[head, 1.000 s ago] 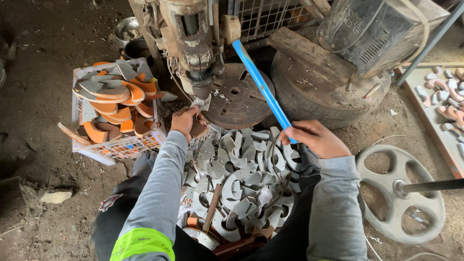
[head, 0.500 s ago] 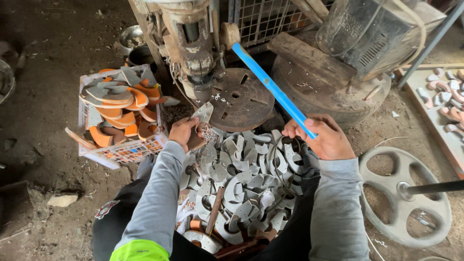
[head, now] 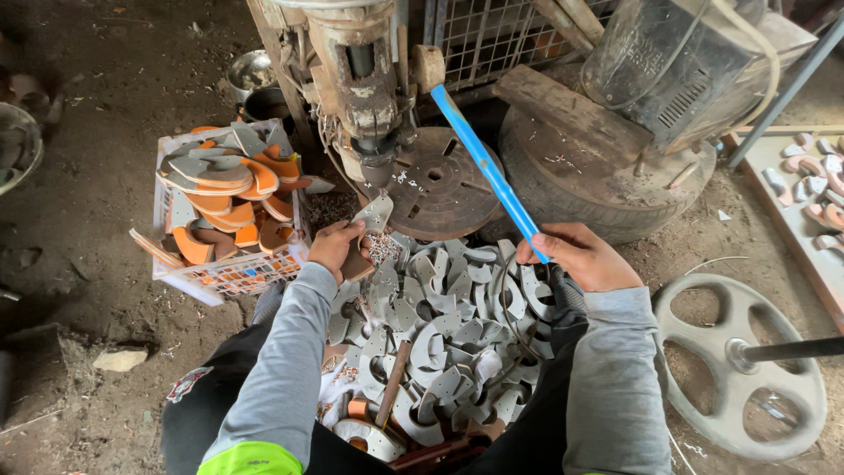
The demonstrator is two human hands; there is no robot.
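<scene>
My left hand (head: 335,249) grips a flat grey curved metal piece (head: 370,220) and holds it up under the spindle of a worn drill press (head: 362,97). My right hand (head: 582,256) is closed on the lower end of the press's blue lever handle (head: 485,170). Below both hands lies a heap of several similar grey curved metal pieces (head: 444,334). The round drill table (head: 437,182) sits just behind the held piece, with metal shavings on it.
A white plastic crate (head: 227,274) of orange-and-grey curved pieces stands at the left. An old tyre (head: 607,189) with a wooden plank and a dark motor housing (head: 677,62) is at the right. A grey wheel (head: 740,365) lies lower right on the dirt floor.
The left hand has raised the grey piece closer under the spindle. The right hand has stayed on the blue lever, which sits slightly lower and farther right in view.
</scene>
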